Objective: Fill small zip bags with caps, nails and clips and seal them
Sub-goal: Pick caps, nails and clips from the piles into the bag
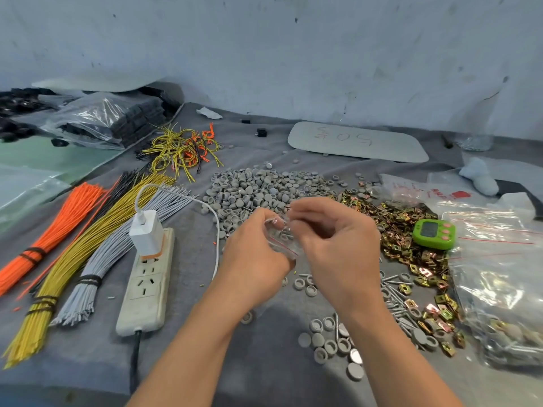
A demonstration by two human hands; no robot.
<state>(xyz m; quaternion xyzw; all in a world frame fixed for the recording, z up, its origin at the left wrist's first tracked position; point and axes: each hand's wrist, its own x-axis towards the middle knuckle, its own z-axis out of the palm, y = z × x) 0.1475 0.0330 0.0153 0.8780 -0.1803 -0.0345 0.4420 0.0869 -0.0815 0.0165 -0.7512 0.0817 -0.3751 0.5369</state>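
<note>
left hand (252, 254) and right hand (332, 239) – each grip pinching small zip bag (279, 236), above grey caps (249, 192)

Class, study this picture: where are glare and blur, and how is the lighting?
Head view: glare streaks the large clear plastic bags on the right; the small clear zip bag pinched between the left hand and right hand looks blurred; light is soft, shadows faint.

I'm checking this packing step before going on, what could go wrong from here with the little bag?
The left hand and right hand pinch the small zip bag at the edge of the grey caps pile; if its seal is incomplete, pieces could drop out and mix in. The white charger cable runs close by the left hand and might snag. Stray caps beside the forearms could get swept aside.
</note>
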